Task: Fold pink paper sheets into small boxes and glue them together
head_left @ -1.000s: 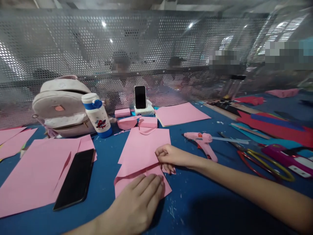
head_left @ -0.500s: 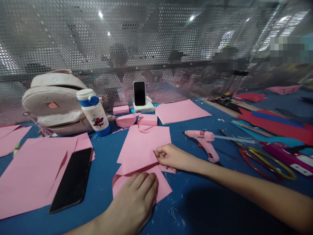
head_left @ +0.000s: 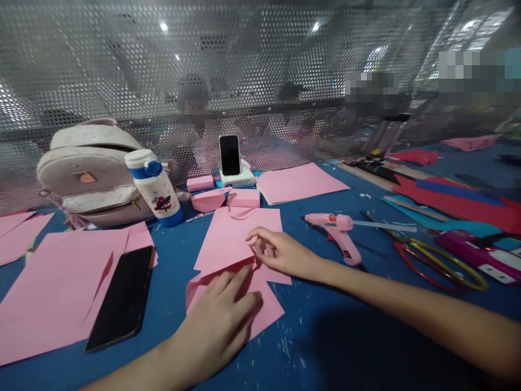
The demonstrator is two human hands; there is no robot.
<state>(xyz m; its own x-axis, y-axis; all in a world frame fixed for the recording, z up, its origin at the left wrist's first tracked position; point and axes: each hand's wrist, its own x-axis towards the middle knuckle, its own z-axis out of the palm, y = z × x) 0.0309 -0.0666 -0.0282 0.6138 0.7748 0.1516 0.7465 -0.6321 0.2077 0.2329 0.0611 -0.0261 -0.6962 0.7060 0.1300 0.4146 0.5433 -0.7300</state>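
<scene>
My left hand [head_left: 222, 320] rests with fingers apart on a folded pink sheet of paper [head_left: 266, 310], its index finger reaching the edge of the sheet behind. My right hand [head_left: 283, 254] hovers at the right side of that upper pink paper sheet [head_left: 232, 239]. Its fingers are loosely bent and apart, the index finger raised; I see nothing held in it. Part of the folded paper is hidden beneath my left hand. Just beyond the sheets sit small folded pink paper pieces [head_left: 244, 197]. A pink glue gun [head_left: 340, 233] lies to the right of my right hand.
At the left are more pink sheets [head_left: 52, 288], a black phone [head_left: 122, 298], a bottle [head_left: 157, 190] and a white backpack [head_left: 89, 163]. Scissors [head_left: 443, 263] and a purple tool [head_left: 480, 252] lie right. A phone [head_left: 230, 156] stands before a perforated metal screen [head_left: 260, 65].
My right hand's pinch at the paper's edge has loosened and its index finger has lifted, shifting slightly left. My left fingers have spread, the index finger stretching forward.
</scene>
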